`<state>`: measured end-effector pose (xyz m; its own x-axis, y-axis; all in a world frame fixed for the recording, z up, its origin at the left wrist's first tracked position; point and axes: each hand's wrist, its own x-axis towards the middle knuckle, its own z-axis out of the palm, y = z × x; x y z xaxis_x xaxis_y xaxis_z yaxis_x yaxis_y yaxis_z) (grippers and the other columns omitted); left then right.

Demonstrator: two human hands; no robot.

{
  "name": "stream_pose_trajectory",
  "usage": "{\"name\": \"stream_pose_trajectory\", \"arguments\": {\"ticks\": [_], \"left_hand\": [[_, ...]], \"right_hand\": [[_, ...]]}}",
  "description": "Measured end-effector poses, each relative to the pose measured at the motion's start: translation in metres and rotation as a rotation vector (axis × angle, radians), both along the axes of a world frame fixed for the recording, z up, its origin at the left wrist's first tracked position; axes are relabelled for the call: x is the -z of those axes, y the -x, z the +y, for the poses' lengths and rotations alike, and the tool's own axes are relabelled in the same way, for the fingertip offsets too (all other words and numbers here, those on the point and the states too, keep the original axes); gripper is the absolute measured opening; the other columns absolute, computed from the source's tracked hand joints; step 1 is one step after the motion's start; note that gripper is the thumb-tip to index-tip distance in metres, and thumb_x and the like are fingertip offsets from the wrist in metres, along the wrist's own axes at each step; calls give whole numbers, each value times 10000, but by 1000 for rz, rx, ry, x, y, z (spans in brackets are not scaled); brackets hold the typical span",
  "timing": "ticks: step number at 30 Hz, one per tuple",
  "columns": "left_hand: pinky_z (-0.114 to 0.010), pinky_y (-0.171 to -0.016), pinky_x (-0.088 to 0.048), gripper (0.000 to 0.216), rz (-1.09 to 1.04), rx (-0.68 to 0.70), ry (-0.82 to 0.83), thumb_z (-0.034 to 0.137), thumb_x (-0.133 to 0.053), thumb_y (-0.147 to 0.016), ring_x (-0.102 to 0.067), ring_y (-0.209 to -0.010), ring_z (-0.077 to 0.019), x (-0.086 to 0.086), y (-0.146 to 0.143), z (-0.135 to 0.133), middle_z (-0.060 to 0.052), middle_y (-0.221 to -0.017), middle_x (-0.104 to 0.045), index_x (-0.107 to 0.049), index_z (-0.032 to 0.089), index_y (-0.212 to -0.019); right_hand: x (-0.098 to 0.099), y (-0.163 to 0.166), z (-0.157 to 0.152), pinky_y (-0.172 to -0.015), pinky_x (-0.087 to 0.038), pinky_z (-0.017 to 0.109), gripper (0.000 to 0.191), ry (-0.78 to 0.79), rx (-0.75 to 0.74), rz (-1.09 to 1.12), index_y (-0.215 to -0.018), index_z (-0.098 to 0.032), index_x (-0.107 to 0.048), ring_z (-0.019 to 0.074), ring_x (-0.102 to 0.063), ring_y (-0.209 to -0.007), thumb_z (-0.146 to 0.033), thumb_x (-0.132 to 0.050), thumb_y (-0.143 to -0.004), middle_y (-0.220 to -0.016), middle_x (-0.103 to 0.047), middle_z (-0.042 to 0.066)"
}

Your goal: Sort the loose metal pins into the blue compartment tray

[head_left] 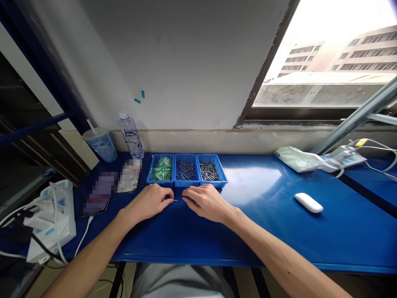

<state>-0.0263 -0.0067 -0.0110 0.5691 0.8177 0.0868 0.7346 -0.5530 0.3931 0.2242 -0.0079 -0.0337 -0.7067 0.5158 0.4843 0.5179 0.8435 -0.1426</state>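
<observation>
My left hand is closed in a pinch in front of the blue bins, with a small thin screw poking out from its fingertips. Just to its right, my right hand has its fingers curled close together; whatever they hold is too small to make out. Behind the hands stand three joined blue bins. Green-tinted clear plastic packets fill the left bin. Dark screws lie in the middle bin, and shinier screws lie in the right bin.
On the blue table, a white rounded case lies right. A water bottle, a lidded cup, a phone and a power strip with cables stand left. A plastic packet lies near the window.
</observation>
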Motion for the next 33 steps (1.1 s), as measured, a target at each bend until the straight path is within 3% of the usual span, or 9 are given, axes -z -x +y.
{"name": "stream_pose_trajectory", "arguments": {"ticks": [6, 11, 16, 22, 29, 33], "left_hand": [[-255, -574, -352, 118, -15, 47, -49, 230, -611, -986, -610, -551, -154, 0, -11, -8, 36, -634, -654, -718, 228, -936], [-241, -594, -377, 132, -118, 49, -37, 284, -594, -1023, -616, -565, -140, -1, -15, -11, 51, -637, -650, -713, 229, -1021], [-233, -599, -424, 243, -324, -20, -151, 286, -477, -1093, -631, -567, -125, -1, -12, -10, 35, -727, -708, -690, 225, -1194], [-242, -640, -461, 150, -292, 124, -172, 305, -615, -1044, -667, -623, -132, 2, -13, -11, 26, -741, -727, -733, 228, -1094], [-242, -635, -457, 91, -282, 143, -123, 235, -616, -1005, -650, -648, -132, 5, -16, -12, 20, -744, -695, -703, 208, -1005], [-238, -665, -478, 63, -329, 143, -62, 183, -605, -967, -661, -688, -133, 3, -18, -14, 18, -789, -701, -662, 205, -983]], "right_hand": [[0, 3, -2, -555, -274, 285, 143, 73, -21, -79, -1002, -166, -686, 122, -581, -618, -213, -568, -1067, -809, -701, 17], [-1, 0, -1, -547, -270, 281, 279, 59, -41, -9, -981, -159, -685, 109, -526, -577, -212, -448, -1117, -769, -677, 14], [-1, 1, -1, -557, -304, 273, 290, 25, -12, 104, -987, -156, -678, 106, -508, -553, -239, -434, -1120, -732, -659, 9], [-1, 1, -1, -551, -313, 279, 309, 17, -14, 112, -900, -169, -645, 108, -482, -531, -240, -430, -1111, -699, -625, 1], [0, 2, -2, -548, -330, 268, 369, 34, -98, 101, -872, -169, -629, 102, -498, -546, -264, -396, -1142, -705, -628, 3], [0, 1, -1, -567, -360, 271, 360, 29, -86, 114, -966, -168, -648, 115, -560, -570, -375, -419, -1152, -746, -680, 14]]}}
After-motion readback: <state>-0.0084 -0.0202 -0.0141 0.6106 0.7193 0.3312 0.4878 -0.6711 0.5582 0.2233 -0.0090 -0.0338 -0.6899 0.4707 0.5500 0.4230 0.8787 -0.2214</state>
